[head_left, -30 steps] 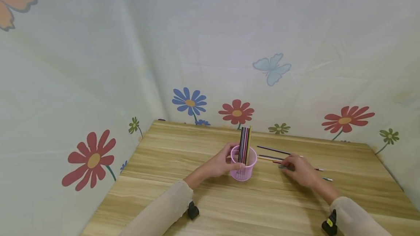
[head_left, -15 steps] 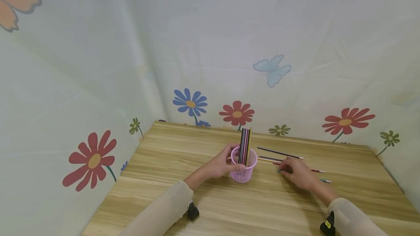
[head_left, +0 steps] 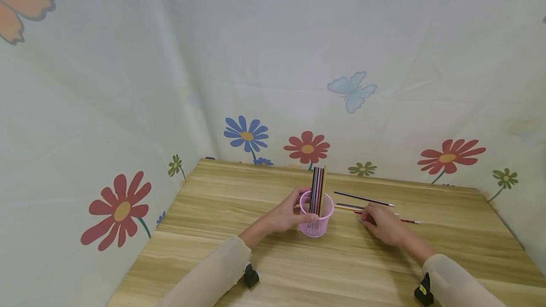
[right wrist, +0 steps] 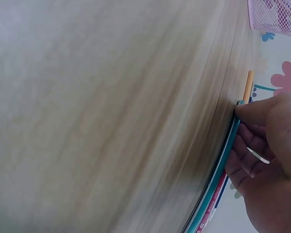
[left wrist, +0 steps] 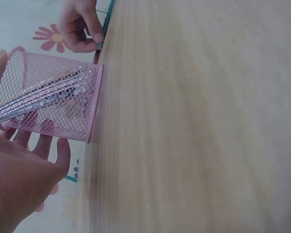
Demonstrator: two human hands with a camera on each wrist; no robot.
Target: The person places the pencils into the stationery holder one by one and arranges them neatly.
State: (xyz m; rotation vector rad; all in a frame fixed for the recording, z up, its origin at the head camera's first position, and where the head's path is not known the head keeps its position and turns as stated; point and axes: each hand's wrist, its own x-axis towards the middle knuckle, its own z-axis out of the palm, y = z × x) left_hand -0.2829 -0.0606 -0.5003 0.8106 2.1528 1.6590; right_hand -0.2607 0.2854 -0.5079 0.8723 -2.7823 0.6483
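Observation:
My left hand point(head_left: 283, 214) grips a pink mesh pencil cup point(head_left: 314, 229) standing on the table, its thumb at the near rim and its fingers around the far side. Several striped pencils point(head_left: 317, 191) lean together inside the cup, seen through the mesh in the left wrist view. To the right of the cup, my right hand point(head_left: 386, 224) pinches a teal pencil point(right wrist: 218, 179) near one end, low over the tabletop. In the head view the hand hides most of that pencil. A red pencil point(head_left: 411, 221) lies partly beneath the same hand.
A dark pencil point(head_left: 362, 198) lies behind the right hand, and the ends of other pencils point(head_left: 347, 206) show between it and the cup. The wood-grain table point(head_left: 239, 188) meets a flower-printed curtain point(head_left: 273, 60) at the back and left.
The teal pencil's far end, which showed right of my right wrist, has gone out of sight behind the hand. My right hand has shifted slightly left; the left hand and cup stay put.

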